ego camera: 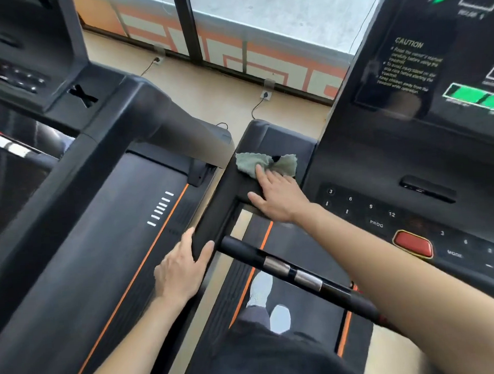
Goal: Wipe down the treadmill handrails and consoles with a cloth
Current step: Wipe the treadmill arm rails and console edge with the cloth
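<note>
A pale green cloth (267, 164) lies crumpled on the flat top of the black left handrail (226, 202) of the treadmill I stand on. My right hand (278, 198) lies flat on the rail with straight fingers, the fingertips pressing the cloth's near edge. My left hand (181, 270) grips the same handrail nearer to me, thumb on one side and fingers wrapped over the other. The console (414, 205) with number keys and a red stop button (413, 243) sits to the right.
A crossbar with metal pulse sensors (291, 272) runs under my right forearm. A neighbouring treadmill (98, 239) stands on the left with its own console (16, 71). Power cords and floor sockets (264, 94) lie ahead by the window wall. My feet (268, 301) stand on the belt.
</note>
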The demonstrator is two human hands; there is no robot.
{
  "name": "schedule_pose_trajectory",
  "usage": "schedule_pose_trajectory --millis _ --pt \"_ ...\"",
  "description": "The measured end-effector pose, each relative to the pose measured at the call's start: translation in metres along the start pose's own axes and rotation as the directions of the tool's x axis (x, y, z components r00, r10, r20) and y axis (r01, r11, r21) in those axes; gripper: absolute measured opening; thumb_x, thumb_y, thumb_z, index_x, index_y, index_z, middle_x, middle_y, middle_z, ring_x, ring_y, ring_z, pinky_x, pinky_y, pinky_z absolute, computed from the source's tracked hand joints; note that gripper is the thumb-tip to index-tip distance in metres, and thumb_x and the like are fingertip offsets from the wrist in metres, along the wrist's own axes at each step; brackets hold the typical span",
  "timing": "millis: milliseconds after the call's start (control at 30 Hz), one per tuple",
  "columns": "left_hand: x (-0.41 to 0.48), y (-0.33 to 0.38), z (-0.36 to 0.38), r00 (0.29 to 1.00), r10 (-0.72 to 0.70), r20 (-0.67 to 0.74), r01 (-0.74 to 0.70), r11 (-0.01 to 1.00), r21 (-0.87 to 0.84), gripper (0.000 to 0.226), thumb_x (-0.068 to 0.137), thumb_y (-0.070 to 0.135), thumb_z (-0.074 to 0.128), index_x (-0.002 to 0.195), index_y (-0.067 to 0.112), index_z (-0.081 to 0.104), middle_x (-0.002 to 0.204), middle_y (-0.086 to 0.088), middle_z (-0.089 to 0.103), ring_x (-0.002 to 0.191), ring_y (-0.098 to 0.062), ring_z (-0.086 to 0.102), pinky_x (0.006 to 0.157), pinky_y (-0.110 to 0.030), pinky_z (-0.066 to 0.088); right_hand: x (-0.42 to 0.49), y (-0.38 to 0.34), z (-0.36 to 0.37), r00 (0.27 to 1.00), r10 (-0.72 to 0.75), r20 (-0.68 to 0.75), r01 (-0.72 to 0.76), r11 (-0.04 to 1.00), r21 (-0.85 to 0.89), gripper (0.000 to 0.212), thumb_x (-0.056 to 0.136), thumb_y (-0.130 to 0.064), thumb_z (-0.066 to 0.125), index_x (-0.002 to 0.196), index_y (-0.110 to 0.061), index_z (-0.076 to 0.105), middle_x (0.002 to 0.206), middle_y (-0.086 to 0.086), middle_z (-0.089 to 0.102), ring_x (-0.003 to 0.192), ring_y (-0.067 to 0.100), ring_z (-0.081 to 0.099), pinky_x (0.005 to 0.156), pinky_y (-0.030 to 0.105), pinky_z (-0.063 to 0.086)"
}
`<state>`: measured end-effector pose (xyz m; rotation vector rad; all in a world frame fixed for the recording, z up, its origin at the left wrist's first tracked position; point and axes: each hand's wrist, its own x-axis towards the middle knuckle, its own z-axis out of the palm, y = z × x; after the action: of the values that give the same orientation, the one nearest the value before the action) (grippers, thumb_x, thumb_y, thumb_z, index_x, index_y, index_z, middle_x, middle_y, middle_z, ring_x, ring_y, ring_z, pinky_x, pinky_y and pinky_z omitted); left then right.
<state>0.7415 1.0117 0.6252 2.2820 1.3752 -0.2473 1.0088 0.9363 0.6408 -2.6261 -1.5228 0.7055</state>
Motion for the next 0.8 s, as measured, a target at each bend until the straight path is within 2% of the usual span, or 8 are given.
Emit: schedule_pose_trajectory --millis 167,300,367,467,567,667,800 --pt "0.000 0.012 -0.002 0.996 0.008 -0.083 -0.003 0.998 0.065 0.062 0.100 0.063 0.035 0.146 0.022 0.044 0.120 -0.012 0.071 0.108 -0.039 0.064 0.087 -0.045 0.044 -0.001 -0.006 0.003 0.999 0.005 -0.041 -0.004 0.999 0.036 0.082 0.100 -0.061 0.030 0.161 -0.016 0.000 0.165 0.014 0.022 0.152 0.028 0.019 0.123 0.042 0.016" --pt "-0.001 0.011 -0.001 0.993 0.013 -0.114 -0.006 0.998 0.061 0.061 0.100 0.061 0.039 0.144 0.020 0.048 0.108 -0.015 0.072 0.105 -0.039 0.065 0.085 -0.044 0.043 -0.012 -0.004 0.004 0.996 -0.058 -0.069 0.061 0.998 0.033 0.075 0.102 -0.057 0.033 0.161 -0.016 0.011 0.149 0.014 0.043 0.139 0.034 0.037 0.117 0.041 0.024" --pt "0.001 0.009 0.000 0.993 0.013 -0.119 -0.007 0.999 0.052 0.062 0.099 0.062 0.040 0.144 0.021 0.049 0.104 -0.016 0.072 0.103 -0.039 0.065 0.087 -0.044 0.044 -0.021 0.002 0.004 0.993 -0.098 -0.072 0.095 0.994 -0.046 0.075 0.101 -0.060 0.034 0.160 -0.017 0.017 0.143 0.015 0.047 0.133 0.036 0.041 0.114 0.041 0.026" --pt "0.002 0.007 0.002 0.991 0.022 -0.129 -0.018 0.999 0.035 0.062 0.098 0.063 0.042 0.143 0.021 0.051 0.102 -0.017 0.073 0.102 -0.041 0.065 0.088 -0.046 0.046 -0.030 0.018 0.001 0.980 -0.174 -0.093 0.149 0.963 -0.225 0.073 0.099 -0.065 0.029 0.157 -0.020 0.025 0.139 0.012 0.053 0.131 0.032 0.045 0.120 0.044 0.018" --pt "0.002 0.005 0.003 0.989 0.029 -0.143 -0.025 0.999 0.026 0.062 0.097 0.064 0.043 0.141 0.020 0.052 0.101 -0.017 0.073 0.101 -0.042 0.065 0.087 -0.046 0.047 -0.032 0.037 -0.008 0.973 -0.208 -0.099 0.167 0.932 -0.321 0.067 0.099 -0.062 0.023 0.152 -0.022 0.035 0.129 0.008 0.060 0.129 0.027 0.049 0.123 0.047 0.007" --pt "0.004 0.003 0.005 0.987 0.036 -0.154 -0.032 0.999 0.030 0.064 0.097 0.066 0.041 0.140 0.021 0.053 0.099 -0.016 0.073 0.099 -0.041 0.065 0.085 -0.046 0.047 -0.027 0.048 -0.010 0.978 -0.186 -0.093 0.145 0.931 -0.336 0.067 0.101 -0.061 0.019 0.152 -0.021 0.038 0.131 0.008 0.060 0.135 0.025 0.046 0.125 0.046 0.002" --pt "0.005 0.000 0.006 0.985 0.046 -0.169 -0.041 0.999 0.036 0.069 0.094 0.071 0.035 0.138 0.021 0.054 0.094 -0.015 0.073 0.096 -0.040 0.067 0.082 -0.043 0.048 -0.009 0.035 -0.004 0.994 -0.091 -0.064 0.070 0.959 -0.274 0.069 0.101 -0.059 0.012 0.157 -0.021 0.028 0.139 0.013 0.055 0.136 0.030 0.043 0.125 0.047 0.001"
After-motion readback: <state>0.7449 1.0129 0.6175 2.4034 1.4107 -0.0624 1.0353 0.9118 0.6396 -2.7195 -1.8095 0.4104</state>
